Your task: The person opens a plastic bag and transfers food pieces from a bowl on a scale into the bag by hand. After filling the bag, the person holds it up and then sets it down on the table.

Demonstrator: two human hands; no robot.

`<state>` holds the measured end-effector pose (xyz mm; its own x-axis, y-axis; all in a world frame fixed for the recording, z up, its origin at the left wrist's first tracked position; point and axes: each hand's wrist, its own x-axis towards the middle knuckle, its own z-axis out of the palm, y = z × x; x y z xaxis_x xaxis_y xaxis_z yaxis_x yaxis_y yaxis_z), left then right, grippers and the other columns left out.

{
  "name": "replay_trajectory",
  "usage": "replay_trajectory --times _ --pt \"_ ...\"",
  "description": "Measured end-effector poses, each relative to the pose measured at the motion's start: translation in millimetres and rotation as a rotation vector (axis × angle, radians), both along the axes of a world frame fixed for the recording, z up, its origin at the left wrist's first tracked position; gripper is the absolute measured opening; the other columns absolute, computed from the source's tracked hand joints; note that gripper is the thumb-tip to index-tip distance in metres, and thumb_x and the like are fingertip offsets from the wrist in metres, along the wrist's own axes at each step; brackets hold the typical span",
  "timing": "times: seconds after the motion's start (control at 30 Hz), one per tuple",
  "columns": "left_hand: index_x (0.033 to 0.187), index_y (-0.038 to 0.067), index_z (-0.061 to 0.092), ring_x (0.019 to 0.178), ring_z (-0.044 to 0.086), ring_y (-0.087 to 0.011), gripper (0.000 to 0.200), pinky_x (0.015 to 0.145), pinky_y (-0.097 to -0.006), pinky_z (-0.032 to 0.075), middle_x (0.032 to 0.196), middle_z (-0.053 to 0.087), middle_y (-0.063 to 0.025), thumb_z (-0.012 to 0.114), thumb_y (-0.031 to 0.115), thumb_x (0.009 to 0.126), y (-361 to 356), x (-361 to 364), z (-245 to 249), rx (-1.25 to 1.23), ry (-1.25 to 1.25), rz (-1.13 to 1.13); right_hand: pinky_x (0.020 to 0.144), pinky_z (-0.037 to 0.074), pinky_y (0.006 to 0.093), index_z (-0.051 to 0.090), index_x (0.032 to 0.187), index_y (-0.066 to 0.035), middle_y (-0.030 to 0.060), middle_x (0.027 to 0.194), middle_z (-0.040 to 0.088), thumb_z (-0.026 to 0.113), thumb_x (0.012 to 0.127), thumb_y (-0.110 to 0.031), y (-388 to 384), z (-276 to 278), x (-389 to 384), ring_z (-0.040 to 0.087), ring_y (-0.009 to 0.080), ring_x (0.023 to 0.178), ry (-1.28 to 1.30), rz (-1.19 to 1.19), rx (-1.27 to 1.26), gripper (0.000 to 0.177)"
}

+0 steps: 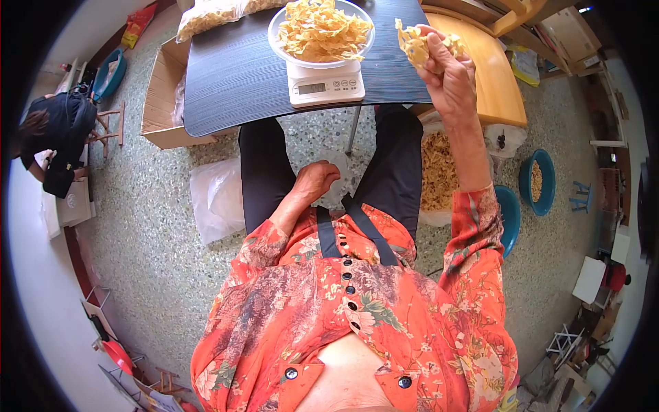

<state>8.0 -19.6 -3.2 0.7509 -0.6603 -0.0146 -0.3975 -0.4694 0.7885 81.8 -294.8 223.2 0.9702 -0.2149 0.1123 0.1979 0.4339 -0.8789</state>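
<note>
My right hand [449, 72] is raised to the right of the scale, its fingers closed around a handful of pale yellow dried flakes [412, 47]. A clear plastic bowl [276, 49], heaped with the same kind of flakes [322, 31], sits on a white digital kitchen scale [327, 93]. Figures show on the scale's display, too small to read surely. Low between my knees is my left hand [317, 180], its fingers curled. Something see-through lies beside it, and I cannot make out what it grips.
Filled bags [209, 19] lie on the dark table [233, 82]. A cardboard box [159, 96] stands left, a plastic bag [216, 199] below. An open sack of flakes [438, 172] and blue basins [535, 180] are at right. Another person [62, 123] is at far left.
</note>
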Motion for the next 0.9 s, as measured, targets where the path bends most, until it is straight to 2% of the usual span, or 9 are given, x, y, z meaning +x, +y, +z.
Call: replay_trajectory --times 0.3,0.4,0.7,0.73,0.77,0.8,0.83,0.9 --pt "0.089 0.009 0.073 0.084 0.065 -0.0355 0.011 0.072 -0.043 0.051 0.087 0.066 -0.0135 0.07 0.018 0.084 -5.3 2.7 -18.6 -0.045 0.008 -0.015 0.043 0.031 0.0168 0.071 0.105 -0.001 -0.0044 0.069 0.057 0.067 0.095 -0.012 -24.2 -14.1 -50.8 0.047 0.001 0.056 0.097 -0.166 -0.013 0.016" --pt "0.089 0.008 0.073 0.083 0.065 -0.0354 0.01 0.072 -0.0428 0.051 0.085 0.066 -0.0134 0.07 0.016 0.084 -5.2 4.0 -15.9 -0.032 0.013 -0.027 0.043 0.032 0.0168 0.071 0.106 -0.002 -0.0043 0.07 0.059 0.069 0.094 -0.014 -34.6 -21.7 -70.4 0.048 0.0015 0.056 0.078 -0.173 -0.015 0.017" --pt "0.092 0.006 0.072 0.082 0.067 -0.0337 0.011 0.072 -0.0404 0.051 0.086 0.067 -0.0149 0.07 0.014 0.085 -10.5 3.8 -17.0 -0.04 0.063 -0.01 0.043 0.033 0.0158 0.072 0.104 -0.004 -0.0031 0.074 0.064 0.069 0.094 -0.016 -87.6 -59.6 -145.0 0.051 0.001 0.056 0.242 -0.437 -0.075 0.016" --pt "0.092 0.005 0.072 0.081 0.067 -0.0322 0.011 0.072 -0.0393 0.051 0.087 0.067 -0.0147 0.071 0.014 0.086 -11.4 3.9 -18.8 -0.012 0.194 0.008 0.043 0.033 0.0157 0.071 0.104 -0.004 -0.0021 0.077 0.065 0.068 0.094 -0.016 -96.3 -66.7 -155.4 0.052 0.001 0.057 0.278 -0.478 -0.107 0.016" --pt "0.092 0.005 0.072 0.081 0.067 -0.0322 0.011 0.072 -0.0393 0.051 0.087 0.067 -0.0147 0.071 0.014 0.086 -10.0 3.2 -20.9 -0.001 0.207 -0.008 0.043 0.033 0.0156 0.071 0.105 -0.004 -0.0012 0.079 0.067 0.067 0.095 -0.016 -103.9 -76.0 -165.6 0.052 0.001 0.058 0.313 -0.517 -0.133 0.016" --pt "0.093 0.005 0.072 0.081 0.067 -0.0318 0.011 0.072 -0.039 0.051 0.088 0.068 -0.0146 0.071 0.014 0.085 -9.3 3.1 -21.7 -0.026 0.186 -0.003 0.044 0.039 0.0157 0.066 0.118 -0.003 0.0046 0.093 0.068 0.071 0.093 -0.02 -117.7 -92.2 -179.0 0.058 0.0032 0.068 0.352 -0.496 -0.156 0.032" --pt "0.093 0.005 0.072 0.081 0.067 -0.0314 0.012 0.073 -0.0387 0.051 0.088 0.068 -0.0144 0.071 0.014 0.085 -10.3 3.5 -22.7 -0.055 0.161 0.006 0.044 0.039 0.0157 0.066 0.118 -0.003 0.0046 0.093 0.068 0.071 0.093 -0.02 -122.4 -101.4 -188.8 0.058 0.0032 0.068 0.36 -0.506 -0.152 0.032" --pt "0.093 0.004 0.072 0.082 0.067 -0.032 0.012 0.073 -0.0384 0.051 0.089 0.068 -0.0142 0.072 0.013 0.085 -11.3 2.8 -22.9 -0.046 0.171 -0.002 0.049 0.047 0.0217 0.057 0.132 -0.003 0.0097 0.11 0.066 0.073 0.089 -0.029 -131.2 -121.4 -206.6 0.062 0.011 0.072 0.606 -0.596 -0.358 0.053"
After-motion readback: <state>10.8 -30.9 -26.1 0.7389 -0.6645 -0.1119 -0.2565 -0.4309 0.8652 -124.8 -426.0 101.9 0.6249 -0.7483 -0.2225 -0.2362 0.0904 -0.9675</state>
